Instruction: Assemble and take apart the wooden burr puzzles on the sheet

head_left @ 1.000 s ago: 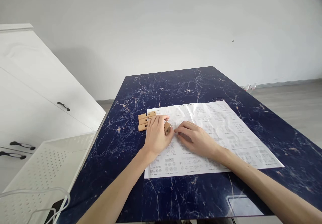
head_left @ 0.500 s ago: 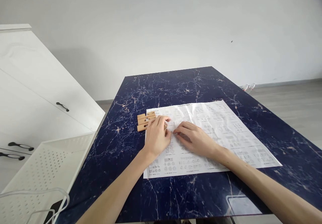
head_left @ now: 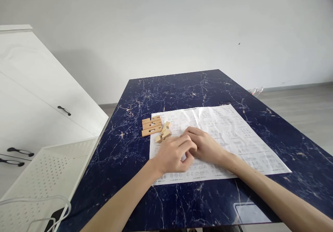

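My left hand (head_left: 177,152) is over the lower left part of the printed sheet (head_left: 226,127), fingers curled and thumb bent in. Its fingertips meet my right hand (head_left: 204,143), which rests on the paper with fingers bent. Whatever is between the two hands is hidden, and the right fingertips are largely covered. Just beyond my left hand lies a small cluster of pale wooden puzzle pieces (head_left: 165,130). To its left, three notched wooden bars (head_left: 151,131) lie side by side, partly on the sheet and partly on the table.
The dark blue marble-patterned table (head_left: 171,89) reaches toward a grey wall. At left are a white cabinet (head_left: 47,82) and a perforated white shelf (head_left: 49,169) with a white cable (head_left: 39,199). A shiny rectangle (head_left: 252,213) is near the front edge.
My left hand has come away from the wooden pieces, moving right and toward me against my right hand. The pale cluster is now uncovered. My right hand has hardly moved.
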Available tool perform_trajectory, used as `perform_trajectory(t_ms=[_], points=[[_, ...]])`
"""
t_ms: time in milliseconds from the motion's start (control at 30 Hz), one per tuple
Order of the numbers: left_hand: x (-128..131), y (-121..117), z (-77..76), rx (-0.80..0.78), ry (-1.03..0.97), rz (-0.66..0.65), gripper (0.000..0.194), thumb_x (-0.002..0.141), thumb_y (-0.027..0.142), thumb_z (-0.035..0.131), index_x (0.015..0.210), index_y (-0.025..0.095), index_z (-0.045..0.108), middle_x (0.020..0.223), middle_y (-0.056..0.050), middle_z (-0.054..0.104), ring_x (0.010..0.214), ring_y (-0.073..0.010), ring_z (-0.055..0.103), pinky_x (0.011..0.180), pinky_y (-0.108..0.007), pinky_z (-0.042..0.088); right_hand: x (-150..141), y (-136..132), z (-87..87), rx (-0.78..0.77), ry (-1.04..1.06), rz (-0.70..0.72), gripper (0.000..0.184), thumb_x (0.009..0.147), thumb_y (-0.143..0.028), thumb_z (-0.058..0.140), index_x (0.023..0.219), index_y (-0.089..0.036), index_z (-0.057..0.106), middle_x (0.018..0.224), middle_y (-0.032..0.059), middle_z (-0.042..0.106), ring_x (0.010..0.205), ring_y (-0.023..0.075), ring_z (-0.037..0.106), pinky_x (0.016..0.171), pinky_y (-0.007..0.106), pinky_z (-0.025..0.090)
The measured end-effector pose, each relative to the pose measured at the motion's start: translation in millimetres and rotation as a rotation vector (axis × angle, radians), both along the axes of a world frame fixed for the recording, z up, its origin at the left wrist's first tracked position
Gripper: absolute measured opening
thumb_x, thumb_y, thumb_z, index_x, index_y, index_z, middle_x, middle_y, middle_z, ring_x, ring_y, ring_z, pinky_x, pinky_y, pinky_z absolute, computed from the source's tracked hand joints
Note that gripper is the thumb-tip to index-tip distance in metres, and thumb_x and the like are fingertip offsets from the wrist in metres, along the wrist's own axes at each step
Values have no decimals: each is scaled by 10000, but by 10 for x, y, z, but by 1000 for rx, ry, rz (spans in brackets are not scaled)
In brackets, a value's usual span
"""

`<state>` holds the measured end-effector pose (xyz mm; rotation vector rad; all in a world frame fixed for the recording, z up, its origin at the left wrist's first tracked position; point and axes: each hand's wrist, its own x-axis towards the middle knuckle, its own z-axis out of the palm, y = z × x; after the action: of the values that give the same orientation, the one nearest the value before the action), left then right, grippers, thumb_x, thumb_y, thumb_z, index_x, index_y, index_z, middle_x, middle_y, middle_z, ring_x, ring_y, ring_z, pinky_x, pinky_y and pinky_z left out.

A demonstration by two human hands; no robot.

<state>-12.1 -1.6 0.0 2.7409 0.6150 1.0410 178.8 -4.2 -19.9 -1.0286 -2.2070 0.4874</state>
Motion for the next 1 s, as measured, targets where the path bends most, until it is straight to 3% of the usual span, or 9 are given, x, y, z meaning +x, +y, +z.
perform_trajectory(t_ms=[67, 267, 1000], points=[[24, -43, -51, 2, 56, -64, 148, 853, 94, 522, 830, 202, 620, 725, 25, 682, 548, -123, 539, 518, -288, 408, 16, 5, -8, -12, -14, 26, 262, 880, -2, 597, 1042, -202, 649, 1020, 65, 666, 871, 212, 626, 728, 341, 510], [55, -58, -144, 7, 225, -107, 175, 880, 113, 529, 821, 189, 675, 694, 13, 703, 566, -146, 587, 540, -316, 445, 32, 5, 3, -14, -50, 4, 250, 964, -25, 553, 1106, -206, 652, 1001, 68, 669, 861, 212, 623, 732, 343, 498], [50, -48, -149, -1, 241, -90, 172, 881, 116, 539, 822, 192, 682, 716, 6, 714, 582, -149, 604, 545, -320, 429, 39, 13, 13, -2, -68, 11, 300, 932, 10, 548, 1106, -216, 640, 1014, 64, 677, 852, 208, 629, 711, 319, 482]])
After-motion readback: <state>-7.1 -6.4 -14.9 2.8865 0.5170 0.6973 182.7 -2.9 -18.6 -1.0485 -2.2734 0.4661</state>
